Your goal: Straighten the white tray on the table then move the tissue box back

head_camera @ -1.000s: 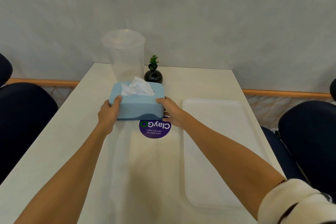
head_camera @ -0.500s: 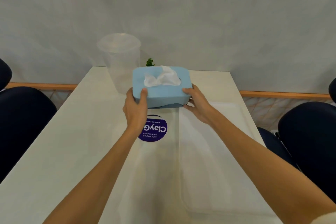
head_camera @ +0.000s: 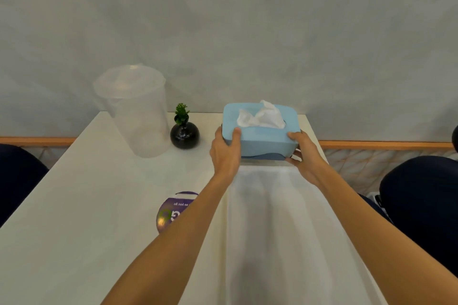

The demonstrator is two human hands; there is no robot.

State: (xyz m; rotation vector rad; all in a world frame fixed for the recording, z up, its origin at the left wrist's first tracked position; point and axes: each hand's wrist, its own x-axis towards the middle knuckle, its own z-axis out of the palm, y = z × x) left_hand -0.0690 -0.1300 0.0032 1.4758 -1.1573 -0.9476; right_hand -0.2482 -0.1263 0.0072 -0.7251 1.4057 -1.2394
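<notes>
A light blue tissue box (head_camera: 262,140) with a white tissue poking out of its top is at the far right of the table, just beyond the far end of the white tray (head_camera: 280,218). My left hand (head_camera: 226,153) grips the box's left end and my right hand (head_camera: 305,153) grips its right end. The tray lies lengthwise along the table's right side, between my forearms. I cannot tell whether the box rests on the table or hovers just above it.
A clear lidded plastic container (head_camera: 135,111) stands at the far left of the white table (head_camera: 81,205), with a small black vase holding a green plant (head_camera: 184,131) beside it. A round purple sticker (head_camera: 171,213) lies mid-table. Dark chairs (head_camera: 421,198) flank both sides.
Both hands have carried the tissue box from the table's middle, in front of the container, up and to the right, to the far end of the tray. The vase is now uncovered.
</notes>
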